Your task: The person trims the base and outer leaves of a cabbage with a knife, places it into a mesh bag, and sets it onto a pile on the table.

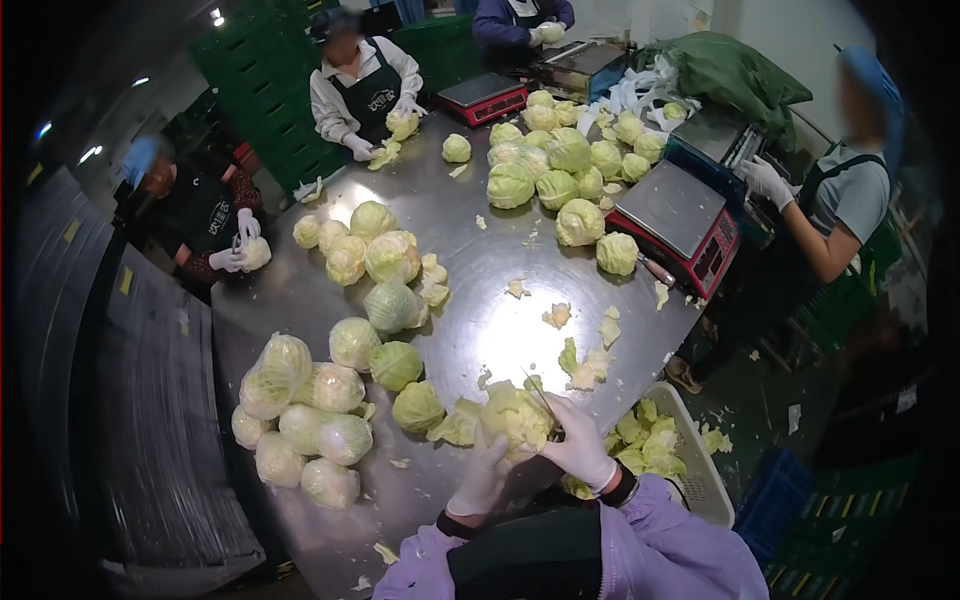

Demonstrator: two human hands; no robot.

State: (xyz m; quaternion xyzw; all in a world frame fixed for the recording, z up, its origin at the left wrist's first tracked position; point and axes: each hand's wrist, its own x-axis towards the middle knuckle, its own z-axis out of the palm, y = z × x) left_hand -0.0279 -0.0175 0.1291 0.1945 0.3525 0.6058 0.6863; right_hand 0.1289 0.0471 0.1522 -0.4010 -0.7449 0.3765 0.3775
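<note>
Clock directions are taken from the cabbage in the hands, twelve o'clock pointing away from the wearer. Nearest, the gloved left hand [482,476] clasps the lower left side of a partly stripped cabbage [515,420], its fingertips partly hidden by leaves. The gloved right hand [580,445], at about four o'clock, has its fingers closed around a knife [555,430]; the thin blade points up and left beside the cabbage. The cabbage is at the near edge of a steel table [460,230]. A loose leaf [455,424] touches or nearly touches it at nine o'clock. Between three and four o'clock, a white basket [708,470] below the table contains leaves [650,450].

Leaf trimmings [590,372] lie at two o'clock. Cabbages that appear film-wrapped [340,440] are grouped at nine o'clock; a green cabbage [396,366] is at ten, and a paler cluster [392,257] near eleven. Farther off, a red scale [670,210] stands between one and two o'clock, and a heap of cabbages [512,186] at twelve, with a second scale [482,93] beyond it. Gloved co-workers are positioned around the far side at ten, eleven, twelve and two o'clock. A green sack [730,75] rests toward one o'clock.
</note>
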